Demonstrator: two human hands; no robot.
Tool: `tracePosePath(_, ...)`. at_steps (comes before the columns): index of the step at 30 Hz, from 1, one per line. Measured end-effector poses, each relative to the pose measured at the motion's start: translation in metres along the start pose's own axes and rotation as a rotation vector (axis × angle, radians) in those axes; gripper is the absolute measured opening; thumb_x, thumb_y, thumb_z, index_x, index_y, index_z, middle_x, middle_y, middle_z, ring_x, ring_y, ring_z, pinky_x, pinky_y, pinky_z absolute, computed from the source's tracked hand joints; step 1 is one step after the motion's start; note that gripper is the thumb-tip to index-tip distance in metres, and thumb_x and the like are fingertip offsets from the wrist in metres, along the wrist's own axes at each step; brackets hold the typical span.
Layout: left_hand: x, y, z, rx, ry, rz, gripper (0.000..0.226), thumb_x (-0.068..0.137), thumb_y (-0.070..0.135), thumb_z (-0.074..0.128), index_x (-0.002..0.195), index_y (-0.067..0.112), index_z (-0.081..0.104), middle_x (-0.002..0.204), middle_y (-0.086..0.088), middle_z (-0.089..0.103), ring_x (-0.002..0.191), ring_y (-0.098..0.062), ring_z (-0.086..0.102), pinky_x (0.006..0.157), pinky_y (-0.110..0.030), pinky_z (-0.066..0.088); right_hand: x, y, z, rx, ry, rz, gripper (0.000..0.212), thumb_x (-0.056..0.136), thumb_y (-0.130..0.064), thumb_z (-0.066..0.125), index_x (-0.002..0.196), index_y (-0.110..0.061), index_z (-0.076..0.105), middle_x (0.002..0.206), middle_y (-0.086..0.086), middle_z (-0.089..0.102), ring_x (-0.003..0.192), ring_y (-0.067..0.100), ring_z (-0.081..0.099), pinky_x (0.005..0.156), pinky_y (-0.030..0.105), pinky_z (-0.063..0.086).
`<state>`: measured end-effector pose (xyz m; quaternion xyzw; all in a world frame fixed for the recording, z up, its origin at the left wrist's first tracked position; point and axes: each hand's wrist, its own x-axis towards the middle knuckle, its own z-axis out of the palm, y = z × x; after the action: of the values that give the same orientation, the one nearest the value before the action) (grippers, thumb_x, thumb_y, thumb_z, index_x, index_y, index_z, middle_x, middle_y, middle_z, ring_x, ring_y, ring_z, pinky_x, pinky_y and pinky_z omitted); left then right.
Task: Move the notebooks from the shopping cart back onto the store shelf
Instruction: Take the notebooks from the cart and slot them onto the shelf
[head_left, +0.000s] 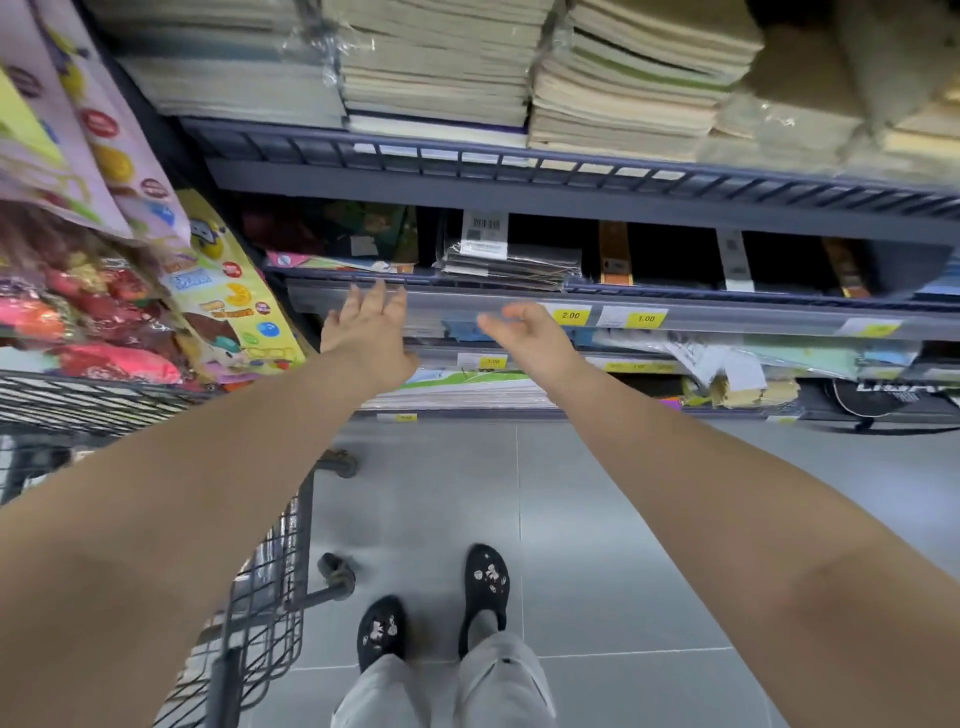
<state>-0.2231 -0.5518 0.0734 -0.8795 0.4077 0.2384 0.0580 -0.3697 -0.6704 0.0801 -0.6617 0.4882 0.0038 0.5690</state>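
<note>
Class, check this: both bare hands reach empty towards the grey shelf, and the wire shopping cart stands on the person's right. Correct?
Not quite. The head view shows the wire shopping cart on the person's left. Both hands, left and right, do reach empty towards the grey shelf.

One head cam, wide-angle, looks fwd and steeply down: store shelf (571, 306) close across top of frame, floor tiles (597, 519) and shoes (485, 582) at bottom centre
</note>
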Motion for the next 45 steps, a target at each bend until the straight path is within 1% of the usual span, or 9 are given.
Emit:
tracePosePath(3, -0.031, -0.002, -0.009, 0.055, 0.003, 0.069, 0.079, 0.091, 0.043, 0.051, 0.153, 0.024, 0.006, 0.162, -0.005, -0.006, 0.148, -0.028, -0.002, 0.118, -0.049, 0.01, -0.027, 0.003, -0.002, -0.172, -0.039, -0.062, 0.075, 0.083, -0.039, 0.071, 0.145, -0.016, 0.035, 0.137, 0.003, 0.043, 0.124, 0.018, 0.045, 0.098, 0.026, 0.036)
tracePosePath(6, -0.071, -0.01, -0.021, 0.098, 0.07, 0.158, 0.077, 0.09, 0.042, 0.05, 0.153, 0.023, 0.008, 0.162, -0.006, -0.003, 0.148, -0.028, 0.001, 0.117, -0.051, 0.009, -0.061, 0.001, 0.0, -0.409, 0.003, -0.134, 0.089, 0.076, -0.044, 0.075, 0.149, -0.022, 0.028, 0.152, 0.002, 0.033, 0.139, 0.022, 0.033, 0.112, 0.036, 0.031)
tracePosePath(9, -0.119, -0.016, -0.035, 0.107, 0.136, 0.206, 0.077, 0.09, 0.043, 0.051, 0.152, 0.023, 0.01, 0.162, -0.006, -0.003, 0.148, -0.028, 0.002, 0.116, -0.051, 0.008, -0.104, -0.009, 0.005, -0.666, 0.074, -0.203, 0.091, 0.075, -0.052, 0.071, 0.149, -0.031, 0.023, 0.155, 0.002, 0.028, 0.142, 0.026, 0.025, 0.112, 0.046, 0.03)
tracePosePath(14, -0.2, -0.034, -0.053, 0.164, 0.292, 0.214, 0.076, 0.09, 0.044, 0.049, 0.152, 0.024, 0.01, 0.161, -0.005, -0.004, 0.148, -0.027, -0.001, 0.117, -0.053, 0.009, -0.18, -0.03, 0.02, -0.972, 0.201, -0.325, 0.089, 0.08, -0.053, 0.064, 0.151, -0.033, 0.014, 0.159, 0.004, 0.014, 0.146, 0.027, 0.013, 0.117, 0.049, 0.017)
tracePosePath(18, -0.257, -0.055, -0.053, 0.142, 0.377, 0.172, 0.075, 0.09, 0.044, 0.048, 0.152, 0.025, 0.012, 0.161, -0.006, -0.002, 0.148, -0.025, 0.0, 0.117, -0.052, 0.009, -0.225, -0.038, 0.037, -1.041, 0.246, -0.421, 0.087, 0.081, -0.054, 0.061, 0.15, -0.035, 0.012, 0.161, 0.001, 0.007, 0.147, 0.027, 0.005, 0.117, 0.051, 0.011)
tracePosePath(24, -0.343, -0.098, -0.018, -0.01, 0.562, 0.027, 0.068, 0.086, 0.036, 0.053, 0.148, 0.025, 0.026, 0.161, -0.006, 0.01, 0.148, -0.026, 0.006, 0.117, -0.051, 0.009, -0.278, -0.031, 0.076, -1.13, 0.231, -0.587, 0.085, 0.082, -0.054, 0.06, 0.15, -0.033, 0.013, 0.161, 0.002, 0.006, 0.148, 0.024, 0.001, 0.118, 0.052, 0.009)
tracePosePath(30, -0.432, -0.137, 0.033, -0.02, 0.532, -0.196, 0.069, 0.087, 0.04, 0.05, 0.148, 0.028, 0.021, 0.161, -0.005, 0.006, 0.148, -0.025, 0.005, 0.118, -0.051, 0.009, -0.326, -0.025, 0.125, -1.185, 0.172, -0.808, 0.079, 0.084, -0.05, 0.057, 0.149, -0.031, 0.016, 0.16, 0.002, 0.01, 0.148, 0.024, 0.006, 0.116, 0.052, 0.011)
tracePosePath(37, -0.495, -0.215, 0.057, -0.099, 0.546, -0.376, 0.076, 0.087, 0.044, 0.055, 0.15, 0.027, 0.017, 0.161, -0.004, 0.002, 0.148, -0.025, 0.002, 0.117, -0.051, 0.004, -0.357, -0.04, 0.209, -1.223, 0.079, -0.893, 0.084, 0.082, -0.052, 0.061, 0.149, -0.031, 0.015, 0.159, 0.003, 0.012, 0.146, 0.025, 0.01, 0.115, 0.051, 0.014)
tracePosePath(45, -0.495, -0.314, 0.063, -0.147, 0.477, -0.315, 0.077, 0.087, 0.041, 0.056, 0.15, 0.028, 0.013, 0.161, -0.004, -0.003, 0.148, -0.024, -0.001, 0.119, -0.051, 0.002, -0.364, -0.058, 0.323, -1.202, 0.061, -0.851, 0.081, 0.084, -0.048, 0.062, 0.149, -0.029, 0.017, 0.159, 0.005, 0.013, 0.146, 0.026, 0.014, 0.115, 0.05, 0.017)
